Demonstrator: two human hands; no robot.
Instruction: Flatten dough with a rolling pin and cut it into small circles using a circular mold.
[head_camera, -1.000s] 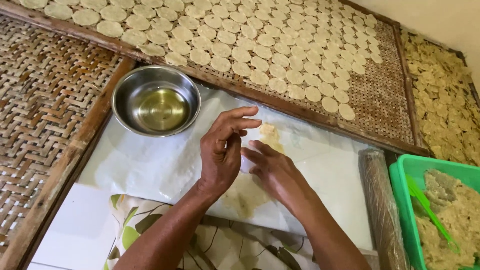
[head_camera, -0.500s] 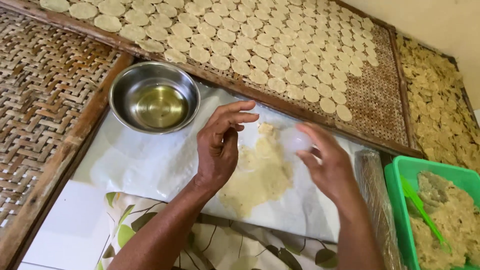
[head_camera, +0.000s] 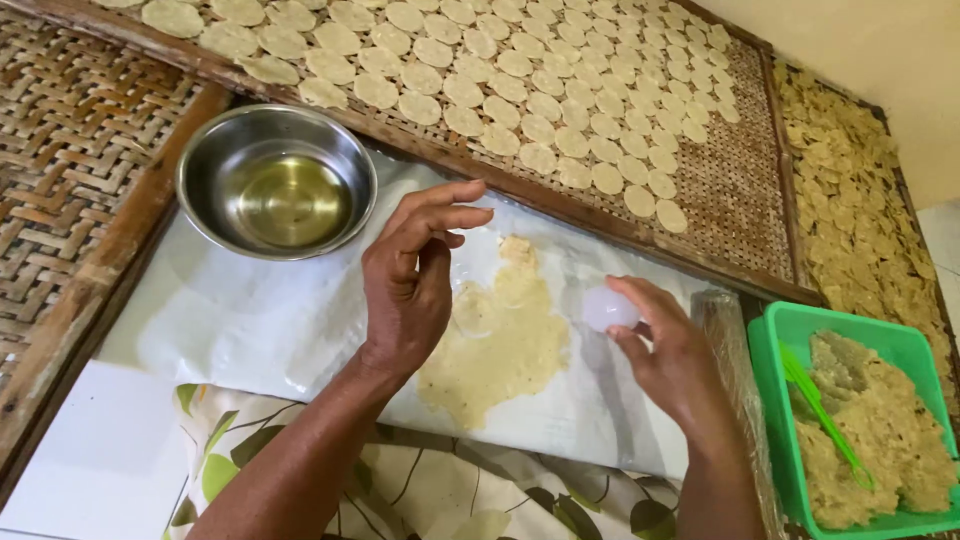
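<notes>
A flattened patch of pale yellow dough (head_camera: 505, 345) lies on a clear plastic sheet (head_camera: 250, 320). My left hand (head_camera: 410, 285) hovers over the dough's left edge, thumb drawn against the curled fingers; I cannot see whether anything is pinched there. A round imprint shows in the dough just beside it. My right hand (head_camera: 672, 362) is to the right of the dough and holds a small white round cap (head_camera: 607, 308) between thumb and fingertips.
A steel bowl (head_camera: 275, 182) with a little oil stands at the sheet's upper left. Behind it, a woven tray (head_camera: 745, 190) carries several rows of dough discs. A green tub (head_camera: 790, 335) of dough with a green utensil (head_camera: 825, 415) sits at right. Floral cloth (head_camera: 440, 495) lies below.
My right hand has drawn away from the left, moving right and lifting the white cap off the dough. The dough patch is now uncovered. The left hand stays over its left edge.
</notes>
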